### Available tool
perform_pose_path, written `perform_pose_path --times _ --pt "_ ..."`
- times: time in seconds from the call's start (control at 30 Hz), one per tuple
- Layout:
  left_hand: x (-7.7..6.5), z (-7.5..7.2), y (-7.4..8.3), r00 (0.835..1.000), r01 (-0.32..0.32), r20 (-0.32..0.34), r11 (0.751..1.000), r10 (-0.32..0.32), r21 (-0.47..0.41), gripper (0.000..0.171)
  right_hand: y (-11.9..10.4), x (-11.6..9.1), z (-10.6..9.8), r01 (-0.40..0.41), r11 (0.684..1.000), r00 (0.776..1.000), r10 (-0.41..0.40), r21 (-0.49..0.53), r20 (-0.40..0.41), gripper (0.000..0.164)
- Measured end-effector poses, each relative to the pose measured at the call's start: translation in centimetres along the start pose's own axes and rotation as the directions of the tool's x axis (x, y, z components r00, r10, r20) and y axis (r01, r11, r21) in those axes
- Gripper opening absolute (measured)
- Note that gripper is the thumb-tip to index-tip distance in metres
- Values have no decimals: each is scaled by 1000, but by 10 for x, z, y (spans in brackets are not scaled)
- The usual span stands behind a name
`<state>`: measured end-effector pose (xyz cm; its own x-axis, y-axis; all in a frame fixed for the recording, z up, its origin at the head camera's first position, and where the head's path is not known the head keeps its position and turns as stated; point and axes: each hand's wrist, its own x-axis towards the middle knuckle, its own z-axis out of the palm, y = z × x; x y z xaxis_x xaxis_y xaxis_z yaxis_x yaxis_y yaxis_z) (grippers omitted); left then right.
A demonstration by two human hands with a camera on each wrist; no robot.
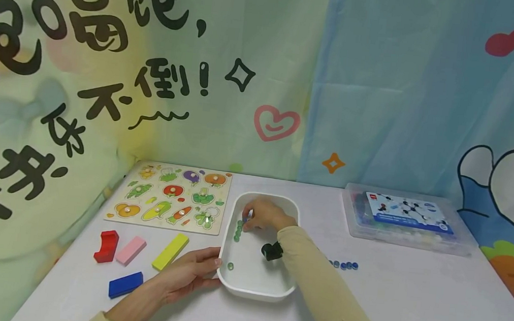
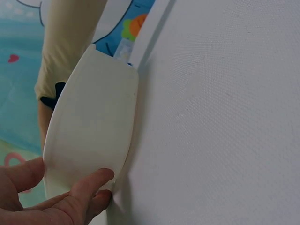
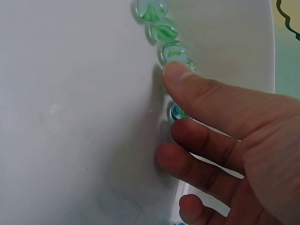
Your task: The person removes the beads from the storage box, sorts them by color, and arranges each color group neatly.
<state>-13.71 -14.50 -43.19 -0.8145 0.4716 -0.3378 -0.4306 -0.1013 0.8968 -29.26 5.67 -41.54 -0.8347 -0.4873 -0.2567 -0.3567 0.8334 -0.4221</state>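
Note:
A white plastic basin (image 1: 257,285) stands on the table. My left hand (image 1: 194,272) holds its near left corner, thumb at the rim and fingers against the outer wall, as the left wrist view shows. Inside the basin, my right hand (image 1: 263,214) reaches to the far left side. Its thumb and forefinger are apart near a blue-and-green marble (image 3: 176,111), which they partly hide. Clear marbles with green swirls (image 3: 164,31) lie in a line along the wall. A single green marble (image 1: 230,266) lies near the front left.
Blue marbles (image 1: 344,265) lie in a row right of the basin, partly behind the right sleeve. A vegetable puzzle board (image 1: 146,217) is at back left. Red (image 1: 107,247), pink (image 1: 131,250), yellow (image 1: 171,251) and blue (image 1: 125,285) blocks lie before it. A clear case (image 1: 410,220) is back right.

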Motion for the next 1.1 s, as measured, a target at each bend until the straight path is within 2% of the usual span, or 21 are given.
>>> perform_pose_path --times 0.43,0.63,0.8,0.93,1.1 --pt "0 2 1 1000 -7 18 1000 7 2 64 1 -6 -3 22 1000 1000 -22 4 -21 18" --pt "0 2 2 1000 -7 18 1000 8 -8 62 0 -17 -20 72 997 997 -74 -42 -32 13" --pt "2 2 1 1000 -3 14 1000 3 -18 62 7 -39 -41 163 986 985 -162 16 -51 14" --pt "2 2 0 1000 1 10 1000 -1 -17 61 22 -64 -56 244 968 966 -237 58 -104 15" --pt "0 2 1 1000 2 2 1000 -2 -8 61 49 -105 -70 251 966 954 -236 61 -185 21"
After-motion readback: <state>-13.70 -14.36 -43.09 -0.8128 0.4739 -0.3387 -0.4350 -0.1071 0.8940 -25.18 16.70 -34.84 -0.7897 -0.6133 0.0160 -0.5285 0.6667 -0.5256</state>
